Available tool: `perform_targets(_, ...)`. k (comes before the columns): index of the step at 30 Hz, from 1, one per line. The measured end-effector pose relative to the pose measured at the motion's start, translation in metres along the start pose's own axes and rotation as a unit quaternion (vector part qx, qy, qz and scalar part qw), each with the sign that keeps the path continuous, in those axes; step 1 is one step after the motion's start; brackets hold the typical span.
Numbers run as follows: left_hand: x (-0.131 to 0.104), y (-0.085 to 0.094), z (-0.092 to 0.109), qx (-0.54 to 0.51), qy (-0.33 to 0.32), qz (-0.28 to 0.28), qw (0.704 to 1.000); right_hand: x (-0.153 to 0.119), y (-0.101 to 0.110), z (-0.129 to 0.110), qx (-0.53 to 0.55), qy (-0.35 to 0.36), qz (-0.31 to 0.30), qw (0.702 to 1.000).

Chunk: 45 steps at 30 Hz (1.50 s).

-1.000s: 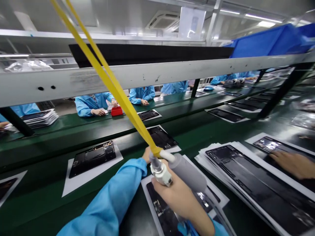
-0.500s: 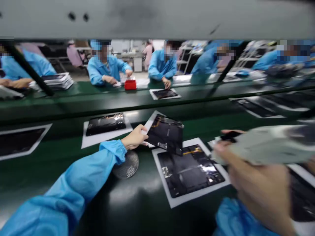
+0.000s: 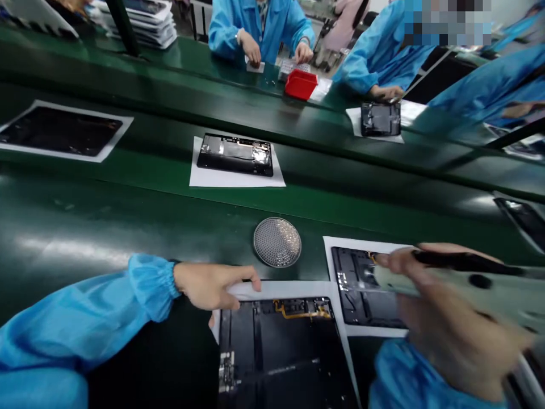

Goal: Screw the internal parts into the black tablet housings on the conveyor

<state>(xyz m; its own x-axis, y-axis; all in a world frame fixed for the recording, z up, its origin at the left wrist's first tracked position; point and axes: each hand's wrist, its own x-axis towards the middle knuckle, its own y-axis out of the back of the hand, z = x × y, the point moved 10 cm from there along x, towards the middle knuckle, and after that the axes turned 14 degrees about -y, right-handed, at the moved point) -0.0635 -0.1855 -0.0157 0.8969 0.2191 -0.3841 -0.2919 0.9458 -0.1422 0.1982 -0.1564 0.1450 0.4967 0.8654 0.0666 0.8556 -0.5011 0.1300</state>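
Note:
My left hand (image 3: 217,287) pinches the upper left edge of a white sheet (image 3: 272,288) and the opened black tablet (image 3: 289,346) lying on it. An orange ribbon cable shows along the tablet's top; its lower part runs out of the picture. My right hand (image 3: 451,318), blurred, is wrapped round a pale green handheld tool (image 3: 472,289) whose exact kind I cannot make out. Partly behind that hand, a second opened tablet (image 3: 357,301) rests on its own white sheet. Just beyond the held tablet lies a round metal dish with a dotted surface (image 3: 276,242).
Across the green bench, another opened tablet (image 3: 234,156) and a dark panel (image 3: 63,130) rest on white sheets. A red bin (image 3: 301,85) stands before a co-worker in blue (image 3: 261,28). A second co-worker's hand (image 3: 386,92) is at a tablet (image 3: 381,119). Slanted dark posts (image 3: 123,28) rise from the bench.
My left hand has brought the tablet and its sheet from beyond the dish down to the bench close in front of me. The view has tilted down and turned left. My right hand still grips the tool.

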Motion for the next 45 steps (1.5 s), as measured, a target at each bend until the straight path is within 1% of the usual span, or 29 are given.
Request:
perform_targets(1, -0.001, 0.004, 0.001, 0.06, -0.014, 0.001, 0.998, -0.004, -0.022, 0.004, 0.01, -0.011, -0.032, 0.999)
perform_targets(2, 0.0, 0.009, 0.003, 0.137, -0.035, 0.013, 0.99, -0.006, -0.041, 0.009, 0.03, -0.013, -0.062, 0.998)
perform_targets(3, 0.001, 0.014, 0.007, 0.228, -0.06, 0.035, 0.971, -0.007, -0.059, 0.016, 0.048, -0.017, -0.093, 0.994)
perform_targets(4, 0.001, 0.016, 0.013, 0.325, -0.086, 0.058, 0.94, -0.007, -0.075, 0.024, 0.065, -0.018, -0.121, 0.99)
perform_targets(6, 0.002, 0.012, 0.025, 0.498, -0.132, 0.102, 0.851, -0.007, -0.098, 0.041, 0.085, -0.028, -0.156, 0.984)
perform_targets(7, 0.002, 0.006, 0.032, 0.562, -0.15, 0.124, 0.804, -0.007, -0.105, 0.05, 0.085, -0.036, -0.164, 0.982)
perform_targets(9, 0.002, -0.004, 0.048, 0.644, -0.187, 0.189, 0.718, -0.007, -0.111, 0.061, 0.074, -0.043, -0.169, 0.982)
perform_targets(10, 0.002, -0.009, 0.055, 0.661, -0.205, 0.219, 0.688, -0.007, -0.112, 0.065, 0.066, -0.044, -0.168, 0.983)
perform_targets(11, 0.003, -0.014, 0.061, 0.667, -0.219, 0.238, 0.671, -0.008, -0.111, 0.066, 0.061, -0.043, -0.165, 0.983)
perform_targets(12, 0.006, -0.019, 0.064, 0.667, -0.232, 0.246, 0.664, -0.008, -0.109, 0.067, 0.058, -0.041, -0.164, 0.984)
perform_targets(16, 0.022, -0.032, 0.064, 0.647, -0.251, 0.239, 0.679, -0.006, -0.098, 0.064, 0.066, -0.045, -0.159, 0.984)
perform_targets(19, 0.026, -0.037, 0.065, 0.652, -0.259, 0.251, 0.667, -0.003, -0.094, 0.064, 0.076, -0.051, -0.159, 0.983)
perform_targets(21, 0.026, -0.037, 0.066, 0.65, -0.265, 0.258, 0.664, -0.002, -0.094, 0.064, 0.077, -0.053, -0.162, 0.982)
perform_targets(26, 0.026, -0.035, 0.067, 0.634, -0.271, 0.269, 0.673, -0.004, -0.094, 0.063, 0.077, -0.047, -0.174, 0.981)
perform_targets(31, 0.028, -0.036, 0.065, 0.637, -0.265, 0.258, 0.677, -0.003, -0.094, 0.063, 0.087, -0.043, -0.168, 0.981)
perform_targets(36, 0.027, -0.036, 0.068, 0.643, -0.267, 0.268, 0.666, -0.001, -0.098, 0.062, 0.101, -0.043, -0.176, 0.978)
perform_targets(45, 0.025, -0.037, 0.071, 0.654, -0.259, 0.26, 0.661, -0.002, -0.098, 0.062, 0.107, -0.036, -0.172, 0.979)
